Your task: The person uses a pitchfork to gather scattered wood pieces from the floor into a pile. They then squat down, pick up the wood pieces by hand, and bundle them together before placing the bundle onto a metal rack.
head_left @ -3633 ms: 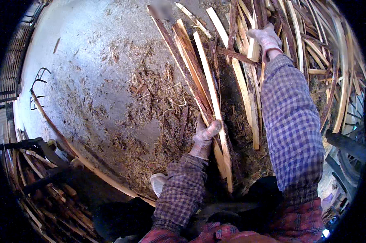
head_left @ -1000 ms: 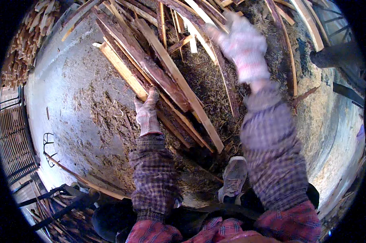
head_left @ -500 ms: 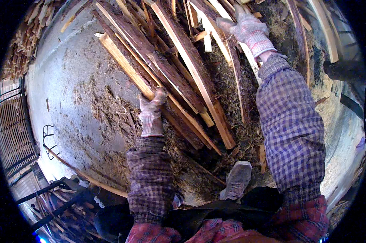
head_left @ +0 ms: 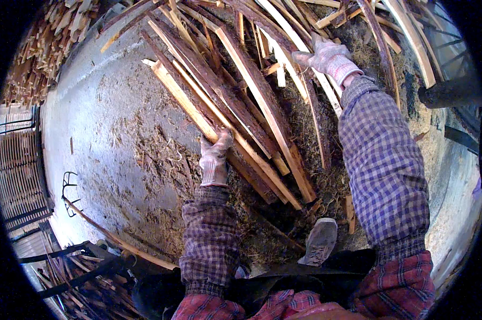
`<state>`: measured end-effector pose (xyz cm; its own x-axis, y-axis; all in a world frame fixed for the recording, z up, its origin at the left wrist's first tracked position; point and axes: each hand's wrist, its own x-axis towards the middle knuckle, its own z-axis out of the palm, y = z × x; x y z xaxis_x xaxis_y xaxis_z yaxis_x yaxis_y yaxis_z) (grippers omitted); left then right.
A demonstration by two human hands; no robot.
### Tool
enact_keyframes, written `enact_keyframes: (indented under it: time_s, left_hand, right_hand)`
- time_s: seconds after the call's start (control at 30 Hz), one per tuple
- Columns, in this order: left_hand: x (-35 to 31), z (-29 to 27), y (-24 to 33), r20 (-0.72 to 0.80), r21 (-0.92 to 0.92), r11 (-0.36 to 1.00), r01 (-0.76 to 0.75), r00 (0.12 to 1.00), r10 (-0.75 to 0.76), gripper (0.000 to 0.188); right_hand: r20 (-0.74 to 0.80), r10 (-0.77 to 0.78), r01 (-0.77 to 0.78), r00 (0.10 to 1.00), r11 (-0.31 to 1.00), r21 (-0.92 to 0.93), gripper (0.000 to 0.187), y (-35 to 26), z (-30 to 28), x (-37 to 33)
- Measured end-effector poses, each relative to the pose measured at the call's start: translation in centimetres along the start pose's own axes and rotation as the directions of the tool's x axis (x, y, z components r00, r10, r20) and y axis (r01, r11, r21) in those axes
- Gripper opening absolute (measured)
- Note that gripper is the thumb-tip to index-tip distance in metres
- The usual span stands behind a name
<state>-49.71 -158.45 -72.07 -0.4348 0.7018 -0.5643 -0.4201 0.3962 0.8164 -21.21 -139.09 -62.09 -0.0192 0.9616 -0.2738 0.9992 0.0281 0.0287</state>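
Left hand (head_left: 215,160): gloved, grip pinching the edge of the bundle of wood slats (head_left: 235,114) at its lower left side.
Right hand (head_left: 329,56): gloved, fingers curled onto a pale slat (head_left: 322,88) in the far pile; how tightly they press, cannot tell.
Bundle: lying slantwise on the concrete floor (head_left: 102,133), over bark litter.
Shoe (head_left: 318,242): just below the bundle's near ends.
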Motion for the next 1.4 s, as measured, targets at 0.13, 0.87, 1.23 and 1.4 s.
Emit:
enact_keyframes:
  time_s: [0.13, 0.87, 1.23, 1.4]
  left_hand:
    - [-1.9, 0.8, 0.6, 0.114, 0.034, 0.989, -0.144, 0.984, 0.140, 0.044]
    - [2.3, -2.2, -0.9, 0.063, -0.045, 0.995, -0.083, 0.994, 0.086, 0.025]
    - [1.5, 0.9, 1.3, 0.074, -0.016, 1.000, -0.010, 0.997, 0.011, 0.042]
    - [-1.1, 0.3, 1.7, 0.155, -0.189, 0.971, 0.149, 0.981, -0.121, 0.048]
  right_hand:
    - [-0.020, 0.013, -0.013, 1.000, 1.000, 0.015, 0.093, 0.2, 0.3, -0.2]
    - [0.130, -0.037, 0.022, 0.991, 0.993, 0.119, 0.106, 1.1, 1.0, -0.1]
    - [0.288, 0.092, -0.151, 0.953, 0.970, 0.191, 0.113, -0.8, 1.2, -6.2]
    - [0.304, 0.081, -0.191, 0.949, 0.917, 0.351, 0.107, -3.6, 1.2, -9.9]
